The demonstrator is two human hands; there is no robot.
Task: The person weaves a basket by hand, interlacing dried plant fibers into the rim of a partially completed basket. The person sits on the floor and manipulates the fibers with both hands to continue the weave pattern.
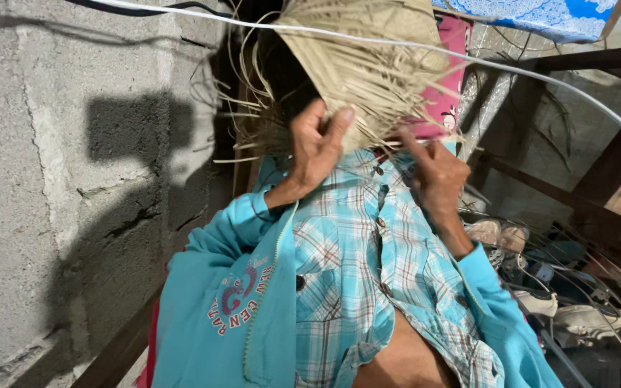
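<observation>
**Head view: two hands work the loose edge of a woven straw piece**

Head camera looks down along a grey block wall (52, 179) on the left and dark wooden beams (583, 201) on the right. Between them lies the person's torso in a plaid shirt (353, 266) and turquoise jacket (210, 309). Up at the top centre, held against a pink panel (451, 86), is the woven straw piece (361, 57): pale tan, tightly plaited above, fraying into many loose strands below. The left hand (318, 147) has its fingers closed around the lower edge, thumb pressed on the weave. The right hand (436, 172) pinches loose strands beside it, fingers curled shut. Judging from this, a firm hold by the left keeps the weave flat while the right sorts single strands, and pulling evenly should avoid snapping the dry fibres
</observation>
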